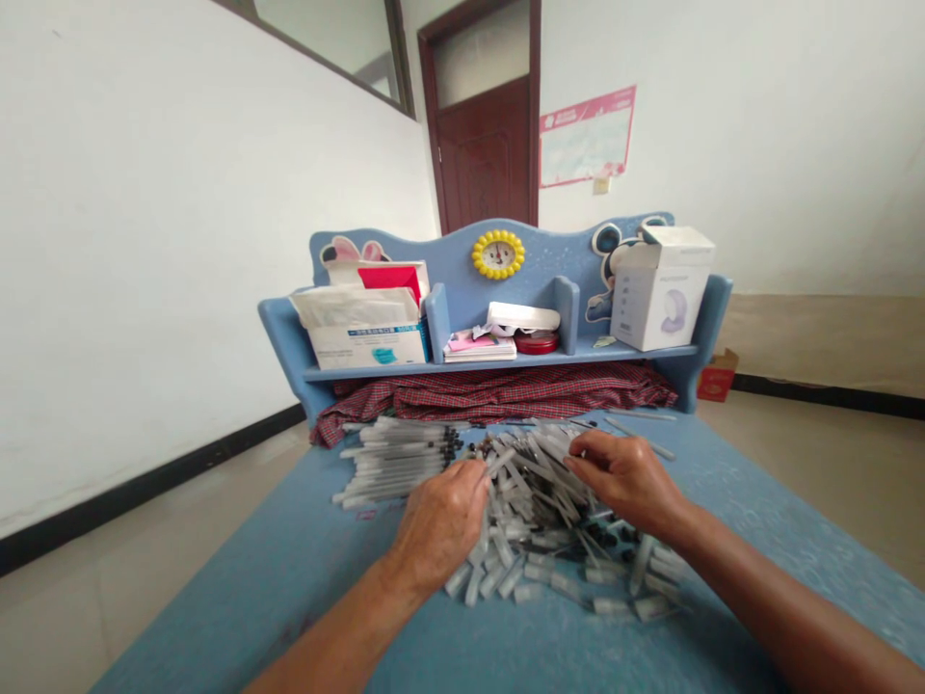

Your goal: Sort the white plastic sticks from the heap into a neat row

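My left hand (446,516) is closed, its fingertips pinched at the left side of a loose pile; a short translucent plastic tube (501,462) juts from them. My right hand (630,474) hovers over the pile's right side with thumb and fingers pinched; what they hold is blurred. The pile mixes slim pen-like sticks (553,477), small black pieces (605,533) and frosted pen-cap-like sleeves (539,569) along its near edge. Left of it, frosted tubes with black ends (394,463) lie side by side in a row.
Behind the blue desktop (303,569), a checked cloth (498,393) lies bunched under a blue shelf (462,367). The shelf carries a mask box (368,345), a white carton (661,294), papers (481,349) and a red round tin (536,342). Long thin sticks (643,437) lie at back right.
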`<state>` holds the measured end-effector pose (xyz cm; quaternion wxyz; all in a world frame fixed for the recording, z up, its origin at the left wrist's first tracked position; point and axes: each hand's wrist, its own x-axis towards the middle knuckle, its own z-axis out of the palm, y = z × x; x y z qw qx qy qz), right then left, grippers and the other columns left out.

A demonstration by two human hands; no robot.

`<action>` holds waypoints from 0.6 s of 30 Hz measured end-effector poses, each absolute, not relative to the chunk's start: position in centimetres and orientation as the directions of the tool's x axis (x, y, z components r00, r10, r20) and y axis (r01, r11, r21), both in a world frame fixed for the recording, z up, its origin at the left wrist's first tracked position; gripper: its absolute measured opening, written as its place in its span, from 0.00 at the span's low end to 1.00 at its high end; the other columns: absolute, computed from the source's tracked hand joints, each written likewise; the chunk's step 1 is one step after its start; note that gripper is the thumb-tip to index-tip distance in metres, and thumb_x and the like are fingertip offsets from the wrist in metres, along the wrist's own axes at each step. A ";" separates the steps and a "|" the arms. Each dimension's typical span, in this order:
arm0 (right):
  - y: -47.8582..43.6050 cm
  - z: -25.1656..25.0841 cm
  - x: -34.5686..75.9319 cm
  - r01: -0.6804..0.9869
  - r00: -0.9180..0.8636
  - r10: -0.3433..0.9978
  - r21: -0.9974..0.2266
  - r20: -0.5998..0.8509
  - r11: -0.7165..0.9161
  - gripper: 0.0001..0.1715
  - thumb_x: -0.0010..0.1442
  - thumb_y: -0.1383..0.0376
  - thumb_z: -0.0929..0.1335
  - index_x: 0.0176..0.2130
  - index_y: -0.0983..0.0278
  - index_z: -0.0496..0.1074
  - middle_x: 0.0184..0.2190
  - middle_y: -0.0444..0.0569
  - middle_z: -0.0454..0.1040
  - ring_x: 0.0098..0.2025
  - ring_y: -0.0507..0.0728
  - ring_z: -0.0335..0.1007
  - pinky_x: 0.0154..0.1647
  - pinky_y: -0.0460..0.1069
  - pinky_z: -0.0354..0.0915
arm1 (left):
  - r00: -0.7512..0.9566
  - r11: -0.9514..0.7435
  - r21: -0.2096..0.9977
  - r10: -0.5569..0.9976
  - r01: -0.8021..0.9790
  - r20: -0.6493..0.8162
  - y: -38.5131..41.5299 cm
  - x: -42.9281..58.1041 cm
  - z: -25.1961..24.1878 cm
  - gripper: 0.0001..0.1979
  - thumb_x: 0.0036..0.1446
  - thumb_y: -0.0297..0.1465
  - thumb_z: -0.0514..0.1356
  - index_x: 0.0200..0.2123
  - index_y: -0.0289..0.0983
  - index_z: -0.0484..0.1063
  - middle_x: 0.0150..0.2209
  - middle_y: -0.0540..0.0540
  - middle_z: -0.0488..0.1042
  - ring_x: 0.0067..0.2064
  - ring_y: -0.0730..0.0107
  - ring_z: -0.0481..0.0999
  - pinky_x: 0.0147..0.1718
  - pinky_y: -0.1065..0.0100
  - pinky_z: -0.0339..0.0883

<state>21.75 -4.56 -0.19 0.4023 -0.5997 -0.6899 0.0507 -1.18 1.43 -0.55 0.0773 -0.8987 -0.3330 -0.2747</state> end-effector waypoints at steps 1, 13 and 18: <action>-4.4 -0.2 21.9 0.791 0.072 0.872 -0.560 0.484 0.245 0.08 0.56 0.63 0.64 0.30 0.64 0.70 0.16 0.40 0.62 0.19 0.49 0.55 0.22 0.45 0.51 | 0.629 -0.766 0.038 0.554 0.642 0.545 1.4 -1.2 -0.6 0.11 0.62 0.27 0.47 0.36 0.35 0.69 0.31 0.46 0.74 0.34 0.68 0.76 0.34 0.69 0.68; -3.8 -0.1 21.4 0.876 0.046 0.916 -0.457 0.398 0.154 0.11 0.55 0.62 0.64 0.29 0.63 0.74 0.15 0.40 0.60 0.19 0.49 0.53 0.23 0.45 0.48 | 0.651 -0.760 0.040 0.581 0.649 0.488 1.1 -0.8 -0.7 0.10 0.62 0.28 0.47 0.36 0.36 0.68 0.32 0.46 0.74 0.35 0.67 0.75 0.36 0.68 0.69; -4.9 1.2 22.1 0.856 -0.057 0.958 -0.480 0.282 0.193 0.10 0.53 0.64 0.65 0.27 0.64 0.74 0.17 0.41 0.63 0.20 0.48 0.55 0.23 0.44 0.49 | 0.661 -0.765 0.062 0.590 0.641 0.464 1.0 -0.8 -0.8 0.11 0.62 0.28 0.47 0.37 0.35 0.68 0.33 0.45 0.74 0.36 0.64 0.75 0.36 0.65 0.69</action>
